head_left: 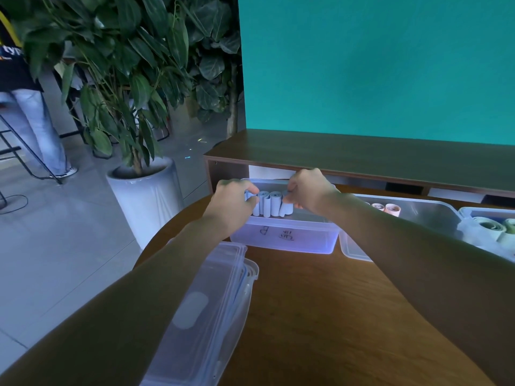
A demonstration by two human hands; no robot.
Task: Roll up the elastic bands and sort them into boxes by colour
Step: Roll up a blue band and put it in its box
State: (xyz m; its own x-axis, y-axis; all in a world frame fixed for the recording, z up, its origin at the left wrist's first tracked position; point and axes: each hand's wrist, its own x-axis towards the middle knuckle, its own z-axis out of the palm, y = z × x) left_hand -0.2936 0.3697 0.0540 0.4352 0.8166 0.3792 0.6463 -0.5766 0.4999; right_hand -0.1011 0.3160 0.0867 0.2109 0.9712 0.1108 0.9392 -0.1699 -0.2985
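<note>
Packing blue rolls into the box.
At frame centre, left hand [234,197] and right hand [308,190] each pinch blue rolls [269,206] standing in the box [287,238]; next, probably seat them snugly.

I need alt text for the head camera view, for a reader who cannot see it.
Two hands, left hand and right hand, hold a row of pale blue rolled bands standing in a clear box on a wooden table. Stacked lids lie nearer; boxes with pink and green rolls sit right.
</note>
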